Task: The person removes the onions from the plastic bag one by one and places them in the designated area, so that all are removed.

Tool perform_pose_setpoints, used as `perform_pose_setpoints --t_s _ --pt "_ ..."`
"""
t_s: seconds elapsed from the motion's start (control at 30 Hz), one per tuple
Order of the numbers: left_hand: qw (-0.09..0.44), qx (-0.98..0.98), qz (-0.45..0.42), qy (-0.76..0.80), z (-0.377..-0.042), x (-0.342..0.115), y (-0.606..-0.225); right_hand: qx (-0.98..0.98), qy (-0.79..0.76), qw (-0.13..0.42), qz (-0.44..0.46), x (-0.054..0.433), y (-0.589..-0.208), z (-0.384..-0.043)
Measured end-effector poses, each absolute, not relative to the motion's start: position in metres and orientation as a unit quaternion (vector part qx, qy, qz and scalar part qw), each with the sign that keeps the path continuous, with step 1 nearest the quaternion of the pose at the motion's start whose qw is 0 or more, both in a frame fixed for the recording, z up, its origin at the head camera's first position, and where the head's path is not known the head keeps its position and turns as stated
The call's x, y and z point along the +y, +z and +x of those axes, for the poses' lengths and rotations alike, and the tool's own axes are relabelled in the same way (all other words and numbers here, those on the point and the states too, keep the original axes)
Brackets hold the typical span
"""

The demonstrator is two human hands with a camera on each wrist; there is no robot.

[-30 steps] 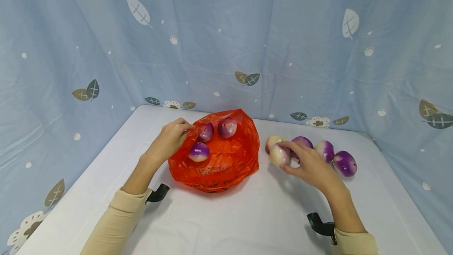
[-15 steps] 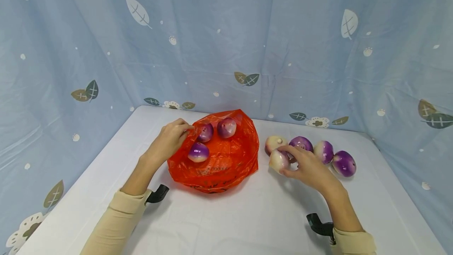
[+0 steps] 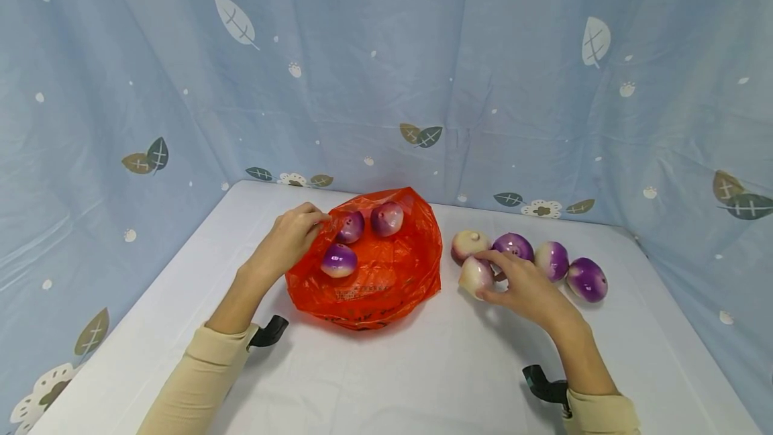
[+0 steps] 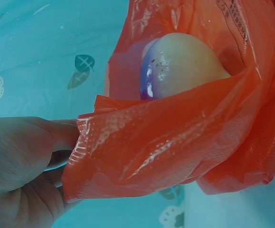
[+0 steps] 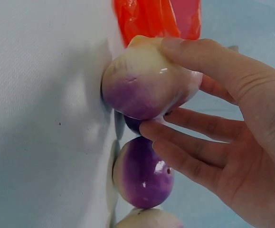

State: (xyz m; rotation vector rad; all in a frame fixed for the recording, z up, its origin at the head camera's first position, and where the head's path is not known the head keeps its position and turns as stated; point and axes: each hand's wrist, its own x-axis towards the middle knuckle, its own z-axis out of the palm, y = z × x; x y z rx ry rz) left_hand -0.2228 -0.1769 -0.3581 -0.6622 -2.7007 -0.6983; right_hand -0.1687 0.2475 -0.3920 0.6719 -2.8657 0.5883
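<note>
On the left, my left hand (image 3: pixel 291 232) pinches the rim of a red plastic bag (image 3: pixel 389 291), holding its mouth wide. Three purple-and-white turnips lie inside, one of them, a glossy turnip (image 3: pixel 339 260), nearest the front. The left wrist view shows a pale turnip (image 4: pixel 189 64) behind the raised flap of plastic. To the right of the bag, my right hand (image 3: pixel 534 291) grips a whitish turnip (image 3: pixel 476 278) between thumb and fingers, low over the table. Its purple lower side shows in the right wrist view, where the turnip (image 5: pixel 137 85) is close beside the others.
Behind the right hand stand several more turnips in a bent row, from a pale turnip (image 3: pixel 471 245) to a dark purple turnip (image 3: pixel 587 280). The white table (image 3: pixel 374 381) ends at a blue patterned curtain (image 3: pixel 338 72) behind and at both sides.
My right hand has shifted slightly down with the turnip, uncovering more of the pale one behind it. The left hand and bag stay put.
</note>
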Motion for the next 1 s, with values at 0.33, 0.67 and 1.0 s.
perform_pose_setpoints --t_s 0.33,0.67,1.0 --pt "0.144 -0.932 -0.232 -0.24 -0.223 -0.1773 -0.3584 -0.958 0.188 0.051 0.209 0.2465 -0.3915 -0.1674" --pt "0.148 -0.932 -0.232 -0.238 -0.2234 -0.1765 -0.3588 -0.953 0.204 0.031 0.22 0.2478 -0.3944 -0.1674" --pt "0.139 -0.934 -0.227 -0.236 -0.2246 -0.1761 -0.359 -0.957 0.189 0.037 0.219 0.2468 -0.3954 -0.1671"
